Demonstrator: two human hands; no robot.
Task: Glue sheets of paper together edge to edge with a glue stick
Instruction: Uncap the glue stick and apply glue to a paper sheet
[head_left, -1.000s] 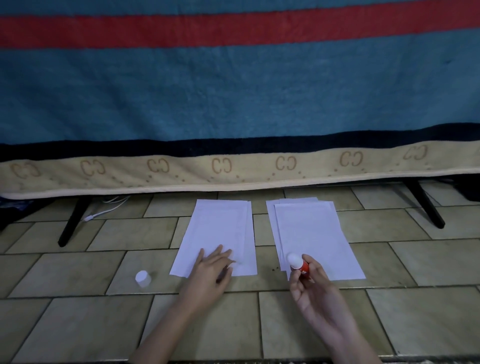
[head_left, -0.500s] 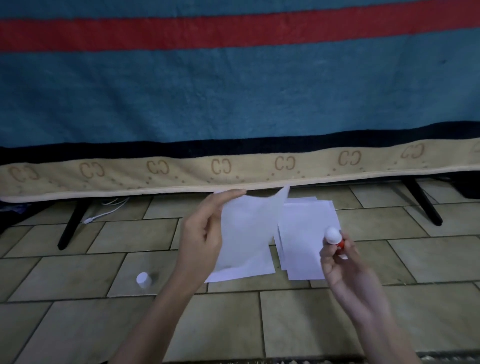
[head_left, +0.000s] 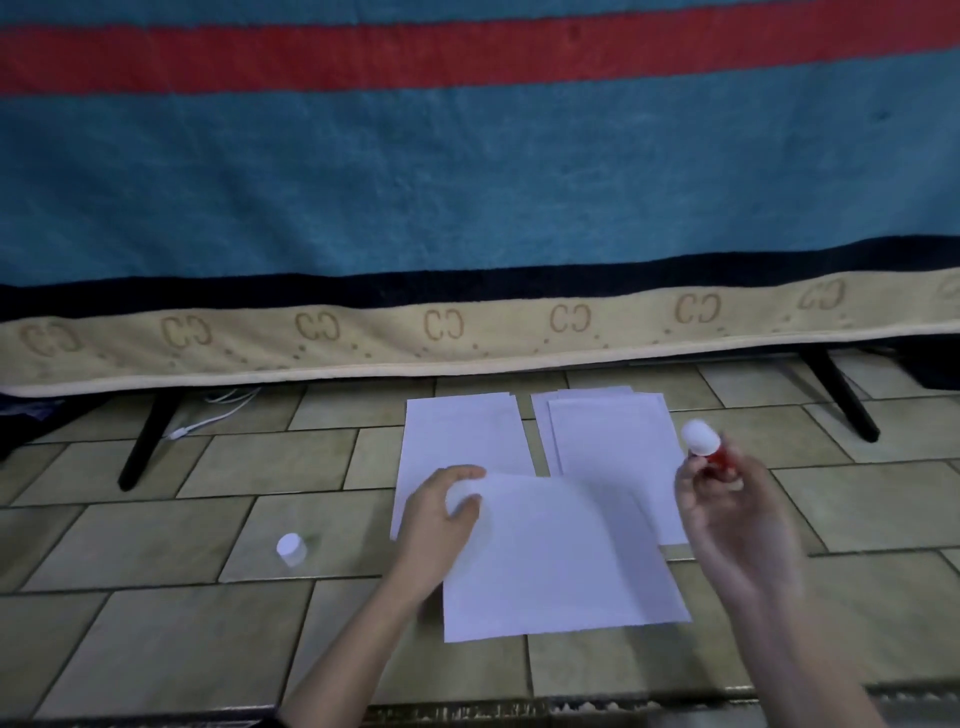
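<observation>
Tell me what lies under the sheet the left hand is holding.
The held sheet overlaps the near ends of both paper stacks and the tiled floor. Anything else underneath is covered.

Repeated "CC" monograms along the blanket's beige border (head_left: 467, 338), mirrored first letter.

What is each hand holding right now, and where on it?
Left hand grips a loose paper sheet by its far left corner. Right hand holds the uncapped glue stick around its red barrel.
</observation>
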